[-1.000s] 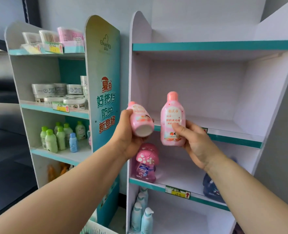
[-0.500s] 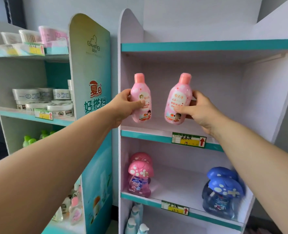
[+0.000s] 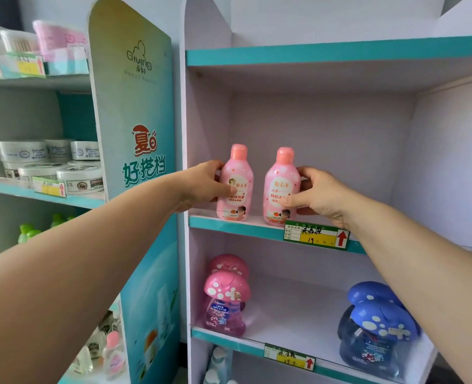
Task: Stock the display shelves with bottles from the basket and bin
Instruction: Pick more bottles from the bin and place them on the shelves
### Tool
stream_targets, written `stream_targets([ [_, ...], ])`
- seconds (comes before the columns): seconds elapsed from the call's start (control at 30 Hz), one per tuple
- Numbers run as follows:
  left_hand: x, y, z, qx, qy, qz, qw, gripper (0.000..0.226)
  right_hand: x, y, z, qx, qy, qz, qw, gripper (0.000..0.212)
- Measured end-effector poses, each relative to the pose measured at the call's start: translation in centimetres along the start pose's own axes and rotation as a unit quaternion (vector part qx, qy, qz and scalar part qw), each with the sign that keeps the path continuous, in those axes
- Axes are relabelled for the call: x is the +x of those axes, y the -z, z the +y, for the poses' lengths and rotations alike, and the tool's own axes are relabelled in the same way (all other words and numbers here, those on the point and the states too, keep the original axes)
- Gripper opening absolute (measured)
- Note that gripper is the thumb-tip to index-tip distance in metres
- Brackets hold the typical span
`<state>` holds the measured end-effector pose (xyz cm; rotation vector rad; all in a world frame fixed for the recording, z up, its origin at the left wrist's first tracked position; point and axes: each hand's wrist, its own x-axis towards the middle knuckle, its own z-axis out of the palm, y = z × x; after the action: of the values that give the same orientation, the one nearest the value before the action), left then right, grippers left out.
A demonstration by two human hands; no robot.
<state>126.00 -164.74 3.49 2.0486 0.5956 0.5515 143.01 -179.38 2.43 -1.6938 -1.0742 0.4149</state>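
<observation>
both pink bottles have come down from mid-air to the shelf front, upright side by side. left hand grips the left bottle, right hand the right bottle. placing step; next, let go cleanly without tipping them.

Fingertips of left hand are hidden behind left pink bottle. Same for right hand behind right pink bottle. The price tag overlaps that bottle's base corner, and its handwriting is unreadable. The rear pink mushroom bottle and rear blue mushroom bottle are mostly blocked by the front ones. The pale bottles are cut off at the bottom edge. The green bottles are partly behind the left forearm. The top-left packs are blurred.
</observation>
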Motion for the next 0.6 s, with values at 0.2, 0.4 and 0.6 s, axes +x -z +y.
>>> stream_targets([
  [0.2,0.0,-0.1,0.1,0.116,-0.045,0.044,0.991,0.036,0.1,-0.2,-0.2,-0.037,-0.001,-0.005,0.999,0.054],
  [0.4,0.4,-0.2,0.1,0.243,-0.066,0.123,0.96,0.057,0.3,-0.4,-0.6,-0.05,-0.002,-0.011,0.999,0.054],
  [0.6,0.3,-0.6,0.5,0.28,-0.059,0.136,0.949,0.047,1.6,-2.4,-0.8,-0.059,0.017,-0.012,0.998,0.052],
])
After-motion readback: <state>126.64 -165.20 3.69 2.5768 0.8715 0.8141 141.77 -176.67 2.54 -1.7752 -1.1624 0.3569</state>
